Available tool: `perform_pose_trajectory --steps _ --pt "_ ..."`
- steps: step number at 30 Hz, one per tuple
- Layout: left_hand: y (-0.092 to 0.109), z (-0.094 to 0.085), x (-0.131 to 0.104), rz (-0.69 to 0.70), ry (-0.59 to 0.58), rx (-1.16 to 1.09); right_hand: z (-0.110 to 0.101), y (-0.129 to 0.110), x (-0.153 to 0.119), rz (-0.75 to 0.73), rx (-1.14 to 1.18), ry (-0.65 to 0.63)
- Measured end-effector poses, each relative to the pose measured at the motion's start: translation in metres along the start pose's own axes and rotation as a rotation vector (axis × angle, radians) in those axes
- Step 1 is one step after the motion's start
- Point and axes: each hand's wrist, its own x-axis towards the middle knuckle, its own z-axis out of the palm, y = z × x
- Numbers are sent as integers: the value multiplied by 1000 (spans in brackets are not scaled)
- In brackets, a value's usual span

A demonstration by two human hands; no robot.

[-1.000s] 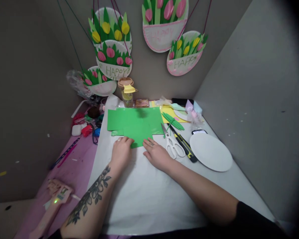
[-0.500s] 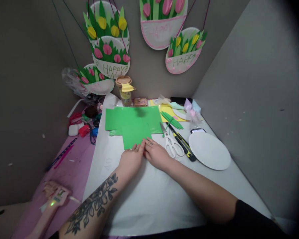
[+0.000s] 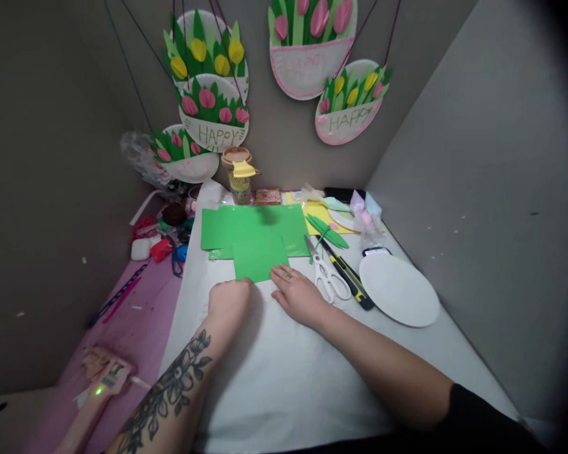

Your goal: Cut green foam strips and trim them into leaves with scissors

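Note:
A folded-looking sheet of green paper lies on the white table covering, its near edge toward me. My left hand is closed, knuckles up, at the paper's near left corner. Its fingertips are turned under, so whatever they may hold is hidden. My right hand rests on the near right corner with fingers stretched out and thumb apart. Larger green sheets lie beyond, partly under the smaller piece.
To the right lie white-handled scissors, a black and yellow utility knife, a bundle of green paper leaves and a white paper plate. A glue gun stands at lower left. Tulip plate crafts hang behind.
My left hand has slid left along the paper's near edge, away from my right hand, and its fingers have curled in. My right hand has stayed nearly in place.

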Motion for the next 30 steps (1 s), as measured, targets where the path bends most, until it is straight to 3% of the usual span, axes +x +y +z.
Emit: perform_pose_trajectory --steps 6,19,30 --pt "-8 8 9 28 162 34 -2 -6 -6 -64 -21 77" --pt "-6 27 18 180 342 -37 3 -2 -3 1 27 -15" --pt "-3 32 20 293 320 -50 1 1 -3 -4 61 -76"
